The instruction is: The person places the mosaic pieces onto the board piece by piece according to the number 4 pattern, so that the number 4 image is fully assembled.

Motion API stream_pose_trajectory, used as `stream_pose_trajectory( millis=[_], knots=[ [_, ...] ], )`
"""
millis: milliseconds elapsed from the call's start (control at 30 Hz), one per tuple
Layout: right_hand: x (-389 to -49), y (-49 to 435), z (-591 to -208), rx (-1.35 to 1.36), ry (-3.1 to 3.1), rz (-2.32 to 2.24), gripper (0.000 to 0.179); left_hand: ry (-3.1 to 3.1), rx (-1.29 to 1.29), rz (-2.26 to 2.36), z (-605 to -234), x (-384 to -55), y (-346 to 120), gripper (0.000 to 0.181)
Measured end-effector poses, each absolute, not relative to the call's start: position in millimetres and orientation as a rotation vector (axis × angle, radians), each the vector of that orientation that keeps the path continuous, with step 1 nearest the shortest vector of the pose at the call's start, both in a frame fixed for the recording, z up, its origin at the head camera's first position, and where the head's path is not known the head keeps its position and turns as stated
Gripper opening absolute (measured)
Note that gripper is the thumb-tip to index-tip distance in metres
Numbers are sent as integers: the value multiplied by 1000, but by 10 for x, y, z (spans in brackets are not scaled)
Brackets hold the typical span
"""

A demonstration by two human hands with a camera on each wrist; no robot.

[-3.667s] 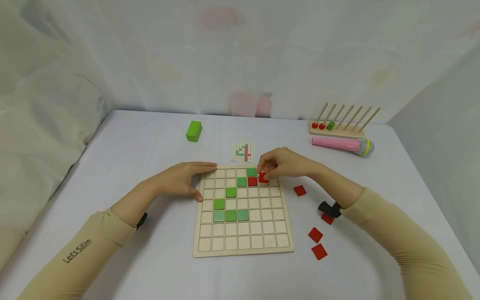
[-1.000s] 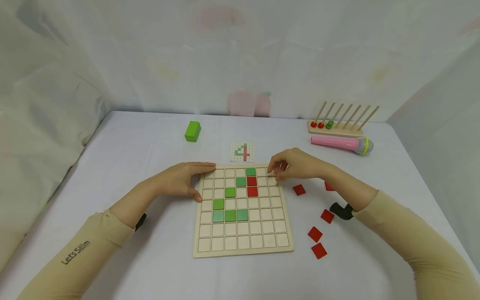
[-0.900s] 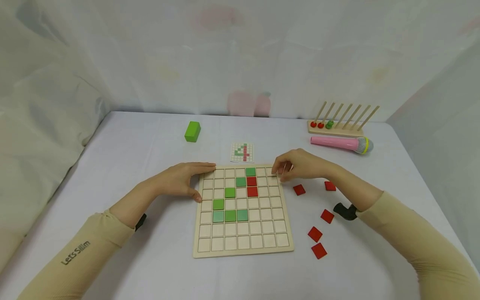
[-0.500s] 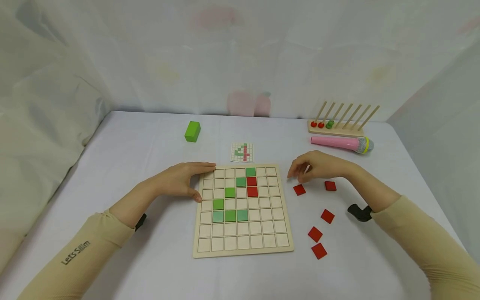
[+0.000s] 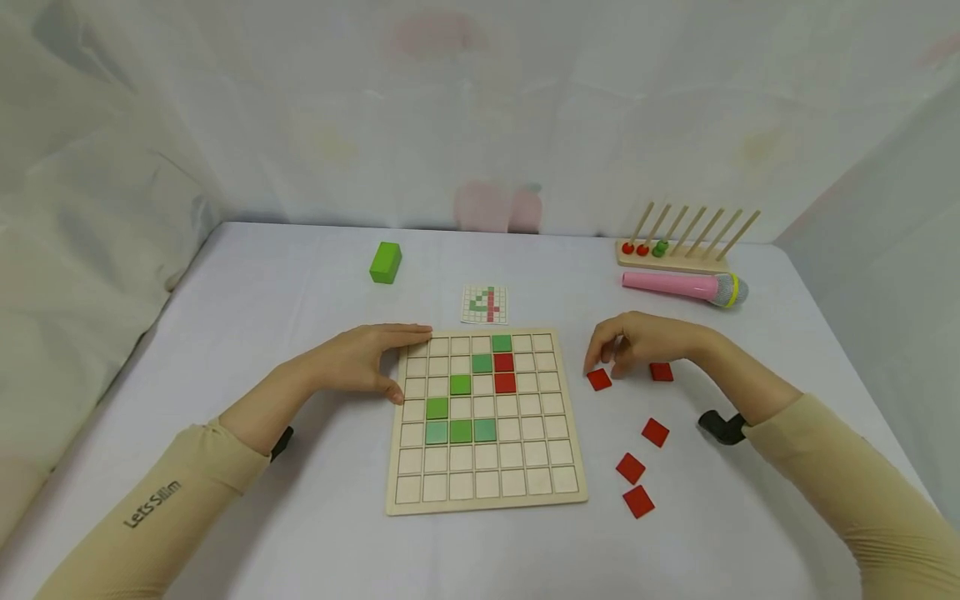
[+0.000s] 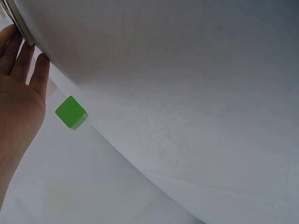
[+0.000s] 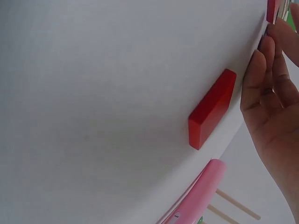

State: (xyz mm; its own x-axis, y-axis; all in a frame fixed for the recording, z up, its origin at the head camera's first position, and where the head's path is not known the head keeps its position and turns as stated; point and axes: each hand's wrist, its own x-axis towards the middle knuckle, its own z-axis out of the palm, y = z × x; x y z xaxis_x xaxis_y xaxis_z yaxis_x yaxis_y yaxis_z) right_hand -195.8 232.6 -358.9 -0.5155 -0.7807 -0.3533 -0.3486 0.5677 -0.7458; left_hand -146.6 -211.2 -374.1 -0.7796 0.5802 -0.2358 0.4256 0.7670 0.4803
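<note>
A square wooden grid board [image 5: 487,504] lies on the table, with several green tiles [image 5: 461,431] and two red tiles [image 5: 505,383] in its cells. My left hand [image 5: 360,358] rests at the board's back left corner, fingers straight along the far edge and thumb at the left side. My right hand [image 5: 637,340] is right of the board, its bent fingers coming down around a loose red tile [image 5: 599,380], fingertips right at its edges. In the right wrist view that tile [image 7: 272,10] shows at the fingertips, and another red tile [image 7: 212,109] lies nearer the wrist.
Several more red tiles [image 5: 631,468] lie right of the board. Behind it are a small pattern card [image 5: 484,305] and a green block [image 5: 386,263]. A pink toy microphone [image 5: 675,286] and a peg rack with beads [image 5: 675,261] stand at the back right.
A second red tile now sits in the board below the first. My right hand let it go, moved right off the board and came down at a loose red tile. My left hand stayed put.
</note>
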Motion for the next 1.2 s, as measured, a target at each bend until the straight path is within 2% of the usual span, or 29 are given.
stream_pose_trajectory(
  millis=[200,767,1200],
  knots=[
    [-1959,2311,-3611,-931,2067,-791,40,2592,775,574,-3733,-1463,-2102,100],
    [-1919,2241,-3626,-953,2127,-706,43,2590,763,576,-3735,-1462,-2106,102],
    [-1920,2263,-3625,-944,2210,-646,34,2583,748,579,-3721,-1460,-2101,102]
  ],
)
